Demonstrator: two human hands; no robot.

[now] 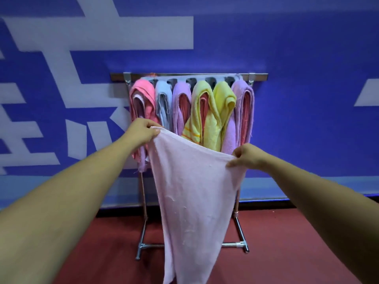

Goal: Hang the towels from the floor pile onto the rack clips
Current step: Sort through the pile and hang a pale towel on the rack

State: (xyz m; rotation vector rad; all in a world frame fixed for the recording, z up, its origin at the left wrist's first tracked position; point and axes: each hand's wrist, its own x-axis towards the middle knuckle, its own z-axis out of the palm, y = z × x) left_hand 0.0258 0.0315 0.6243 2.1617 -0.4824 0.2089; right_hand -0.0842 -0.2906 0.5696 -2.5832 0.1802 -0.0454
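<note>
The bare left forearm (67,197) and bare right forearm (320,201) stretch forward from the lower corners of the view, angling in toward each other; both are sleeveless to the frame's edge; the left hand (141,132) sits higher than the right hand (247,156), the two well apart; the left's curled fingers and thumb pinch one top corner of a pale pink terry-cloth towel (194,191); the right, knuckles up, pinches the opposite corner with thumb and fingertips.

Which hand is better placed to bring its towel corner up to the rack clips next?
Likely left: the left hand pinches the held towel higher up, nearer the clips, than the right hand.
</note>
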